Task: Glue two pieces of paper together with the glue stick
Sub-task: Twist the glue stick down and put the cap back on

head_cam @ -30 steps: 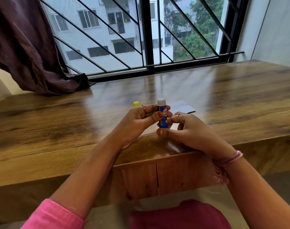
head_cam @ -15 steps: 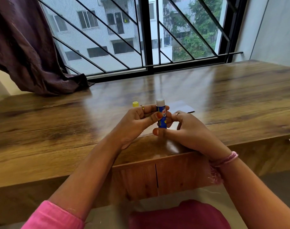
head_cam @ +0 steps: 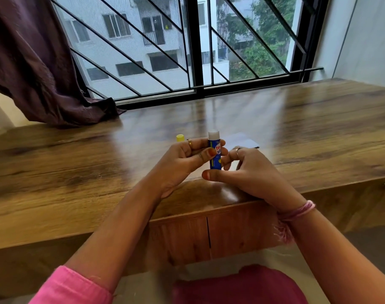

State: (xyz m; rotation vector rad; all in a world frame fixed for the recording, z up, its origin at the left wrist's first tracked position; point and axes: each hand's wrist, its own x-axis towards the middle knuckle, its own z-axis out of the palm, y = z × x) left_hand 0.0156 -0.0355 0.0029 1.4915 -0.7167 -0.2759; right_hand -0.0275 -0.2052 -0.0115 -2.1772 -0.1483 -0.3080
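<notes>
Head view. Left hand (head_cam: 182, 159): closed round the glue stick (head_cam: 214, 153), thumb across the front of the blue barrel, fingers behind it. Right hand (head_cam: 248, 172): fingers loosely curled, thumb stretched under the stick's lower end; whether it touches the stick cannot be told.

Glue stick: above the near edge of the surface (head_cam: 77, 172), long axis upright, uncapped white tip pointing to 12 o'clock, base to 6 o'clock; label partly covered by the left thumb.

Yellow cap (head_cam: 180, 137): on the surface at 10 o'clock from the stick, just behind the left hand's knuckles.

Paper (head_cam: 242, 141): flat on the surface at 2 o'clock from the stick, near edge hidden by the right hand.

Curtain (head_cam: 33, 62): far left.

Window grille (head_cam: 187, 51): behind the surface.
</notes>
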